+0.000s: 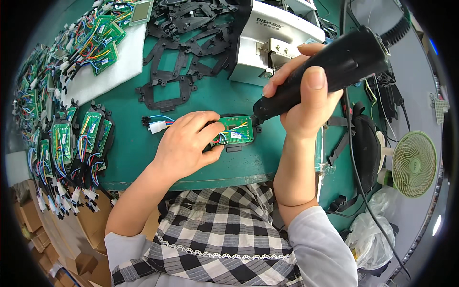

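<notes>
My right hand (311,95) is wrapped round a black electric screwdriver (334,67), tilted so that its tip end meets the right end of a green circuit board (241,134). That board sits in a black plastic frame (234,149) on the green table. Over the board's left part lies my left hand (191,141), its fingers curled and pressing on it, which hides that end. Coloured wires with a white connector (158,126) stick out to the left of my left hand.
Loose black frames (169,91) lie beyond the board. Wired circuit boards (62,138) crowd the left side, some on a white foam sheet (114,71). A white machine (272,40) stands at the back. At right are a green fan (413,162) and a hanging cable (356,172).
</notes>
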Tool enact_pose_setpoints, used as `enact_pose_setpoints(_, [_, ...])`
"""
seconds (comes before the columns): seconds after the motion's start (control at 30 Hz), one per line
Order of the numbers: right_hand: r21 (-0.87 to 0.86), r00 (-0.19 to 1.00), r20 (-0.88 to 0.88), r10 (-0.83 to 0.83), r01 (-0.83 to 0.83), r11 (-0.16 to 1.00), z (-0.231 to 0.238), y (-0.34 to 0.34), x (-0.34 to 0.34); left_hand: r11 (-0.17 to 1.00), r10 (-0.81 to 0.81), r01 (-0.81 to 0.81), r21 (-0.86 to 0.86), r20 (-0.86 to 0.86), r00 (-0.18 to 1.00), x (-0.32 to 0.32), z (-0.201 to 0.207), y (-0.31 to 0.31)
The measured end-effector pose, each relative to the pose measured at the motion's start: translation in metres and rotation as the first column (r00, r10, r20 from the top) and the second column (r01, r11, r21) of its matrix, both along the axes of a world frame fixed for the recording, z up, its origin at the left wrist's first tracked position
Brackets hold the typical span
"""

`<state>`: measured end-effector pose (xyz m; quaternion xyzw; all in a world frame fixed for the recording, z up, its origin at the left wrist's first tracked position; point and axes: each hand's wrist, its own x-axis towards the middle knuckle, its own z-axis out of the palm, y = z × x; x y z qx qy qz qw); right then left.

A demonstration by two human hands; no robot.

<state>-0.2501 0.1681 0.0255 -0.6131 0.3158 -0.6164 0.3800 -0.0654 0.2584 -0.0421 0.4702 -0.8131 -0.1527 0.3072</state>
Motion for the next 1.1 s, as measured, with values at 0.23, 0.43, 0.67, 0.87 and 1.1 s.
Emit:
enact_pose_setpoints(0.23, [-0.128,0.989,-0.077,0.124,-0.133,0.983,-0.006,-0.001,0.006,0.995,-0.006,0.008,0.097,-0.022,1.0,0.005,0.004,0.002])
enact_pose_setpoints(0.43, [-0.072,0.991,-0.062,0.117,-0.121,0.99,-0.003,-0.002,0.001,0.987,-0.024,0.031,0.158,-0.042,0.999,0.006,0.006,-0.001])
enact_pose_setpoints(0.67, [-0.241,0.957,0.145,-0.253,0.282,0.929,0.051,-0.032,-0.026,0.99,-0.009,0.018,0.137,-0.066,0.998,0.005,0.004,0.0])
enact_pose_setpoints(0.87, [-0.327,0.968,0.021,-0.25,0.243,0.913,0.058,-0.045,-0.011,0.993,0.067,-0.065,0.101,-0.013,0.998,0.006,0.004,-0.001])
enact_pose_setpoints(1.1, [-0.285,0.95,0.004,-0.312,0.3,0.91,0.053,-0.045,-0.001,0.994,0.07,-0.069,0.089,-0.009,0.998,0.007,0.0,-0.001])
